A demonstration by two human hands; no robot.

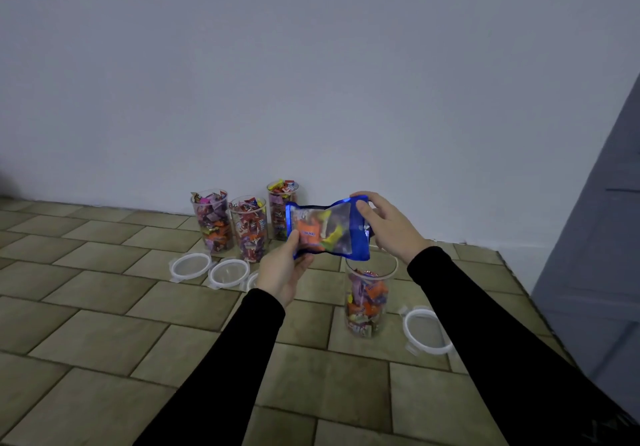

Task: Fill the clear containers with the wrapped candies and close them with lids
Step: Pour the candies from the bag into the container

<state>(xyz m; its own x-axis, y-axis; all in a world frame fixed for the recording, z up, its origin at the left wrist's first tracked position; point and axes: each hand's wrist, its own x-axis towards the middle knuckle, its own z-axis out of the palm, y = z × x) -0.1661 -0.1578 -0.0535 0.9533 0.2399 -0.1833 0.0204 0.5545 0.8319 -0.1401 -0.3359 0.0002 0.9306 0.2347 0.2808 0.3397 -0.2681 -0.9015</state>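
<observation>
- A blue-edged candy bag [327, 229] with a clear window is hanging in the air above the near container, lying sideways; orange, yellow and purple wrapped candies are showing through the window.
- Three clear containers are standing in a cluster by the wall, on the tiled floor [104, 334]: the left container [212, 222], the middle container [249, 229] and the back container [278, 213], each packed to the rim with mixed wrapped candies and none lidded.
- Three white-rimmed lids are lying flat in front of them: the left lid [190, 267], the middle lid [228, 273], and a third lid [252, 281] mostly hidden behind the left wrist.
- The near container [369, 302] is standing apart to the right, roughly two-thirds full of candies, open on top.
- A fourth lid [427, 331] is lying just right of it.
- The left hand [282, 272] is gripping the bag's lower left corner, thumb pinching over the front.
- The right hand [384, 225] is holding the bag's right end, fingers pinching it with the thumb on the front.
</observation>
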